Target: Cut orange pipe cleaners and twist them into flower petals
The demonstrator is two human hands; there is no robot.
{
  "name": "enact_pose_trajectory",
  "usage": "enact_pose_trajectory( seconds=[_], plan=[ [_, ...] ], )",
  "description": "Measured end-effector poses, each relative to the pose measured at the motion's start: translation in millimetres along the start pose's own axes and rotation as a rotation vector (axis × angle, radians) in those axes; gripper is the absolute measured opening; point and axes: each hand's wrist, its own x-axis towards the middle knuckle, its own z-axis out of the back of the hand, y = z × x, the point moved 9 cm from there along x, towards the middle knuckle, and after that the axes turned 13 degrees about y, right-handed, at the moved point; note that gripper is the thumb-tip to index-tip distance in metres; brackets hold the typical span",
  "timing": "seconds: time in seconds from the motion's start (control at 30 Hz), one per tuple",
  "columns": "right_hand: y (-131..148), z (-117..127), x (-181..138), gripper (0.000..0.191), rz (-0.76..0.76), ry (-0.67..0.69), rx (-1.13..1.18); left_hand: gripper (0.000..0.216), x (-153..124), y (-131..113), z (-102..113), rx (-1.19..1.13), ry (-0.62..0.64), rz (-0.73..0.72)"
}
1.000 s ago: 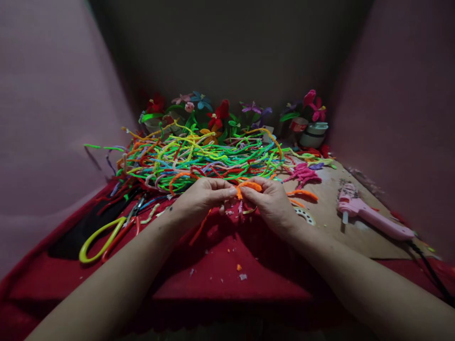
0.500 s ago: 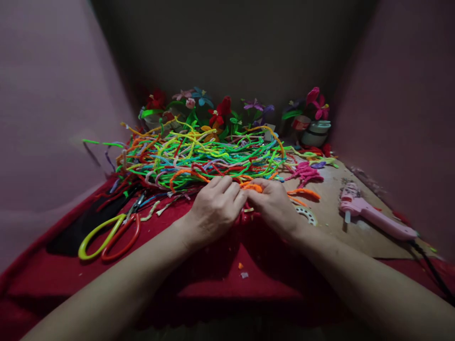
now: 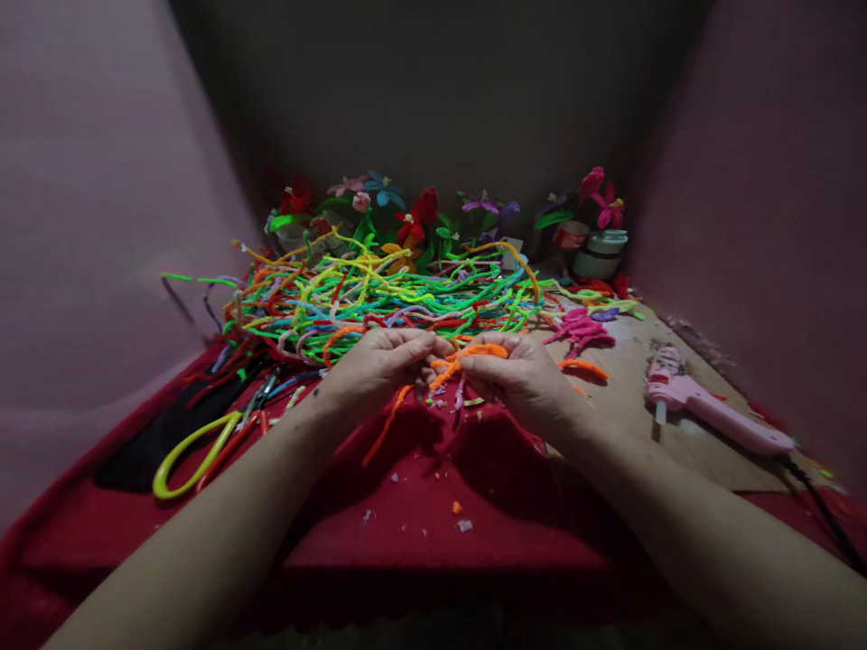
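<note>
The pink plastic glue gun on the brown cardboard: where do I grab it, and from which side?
Probably by the middle of its long, smooth pink handle, coming from the right, near side. The handle slants that way, away from the grey-crusted head. The black cord comes out of its end, so leave that free.

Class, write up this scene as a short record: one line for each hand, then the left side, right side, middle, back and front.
Right hand: pinches an orange fuzzy strip
Left hand: fingertips at the strip's left part; grip unclear
Left side: scissors, partly hidden by the arm
Right side: pink glue gun on brown board
Middle: tangled multicoloured stems
Back: fuzzy flowers
Front: small scraps on red cloth
</note>
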Motion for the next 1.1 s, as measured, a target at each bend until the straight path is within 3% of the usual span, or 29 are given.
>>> enact_pose_trajectory(
  seconds=[0.07,0.13,0.23,0.33,0.47,0.6,0.67,0.73,0.83,0.9,1.0,1.1],
  plan=[
    [1,-1,-1,0.012,-0.026,-0.020,-0.096,0.035,-2,-5,-11,0.100,0.106,0.026],
    [2,0,-2,0.011,-0.037,-0.053,-0.208,0.031,-4,-12,-18,0.322,0.124,0.031],
    [4,4,-2,0.010,-0.032,-0.104,-0.324,0.029,-7,-20,-20,0.635,0.014,0.006],
    [0,6,-1,0.013,-0.035,-0.106,-0.324,0.031,-8,-24,-21,0.766,-0.070,-0.034],
    [6,3,-1,0.017,0.066,-0.083,-0.485,0.032,-6,-13,-20,0.641,-0.065,0.010],
    [18,1,-6,0.018,0.155,-0.179,-0.786,0.031,-4,9,-22,0.301,0.016,0.160],
    [18,3,-6,0.020,0.150,-0.211,-0.755,0.030,-5,12,-23,0.169,0.037,0.208],
    [13,7,-4,0.021,0.127,-0.204,-0.575,0.029,-6,0,-16,0.206,-0.023,0.183],
    [1,7,0,0.023,0.070,-0.156,-0.352,0.026,-7,-44,-6,0.475,-0.225,0.018],
    [-2,-2,1,0.024,0.042,-0.100,-0.456,0.022,1,-71,-14,0.630,-0.284,-0.082],
    [-4,-31,-2,0.021,0.055,0.097,-0.859,0.022,38,-85,-48,0.845,-0.136,-0.133],
    [-10,-59,-9,0.021,0.086,0.348,-1.111,0.027,88,-73,-81,0.949,0.021,-0.128]
  ],
)
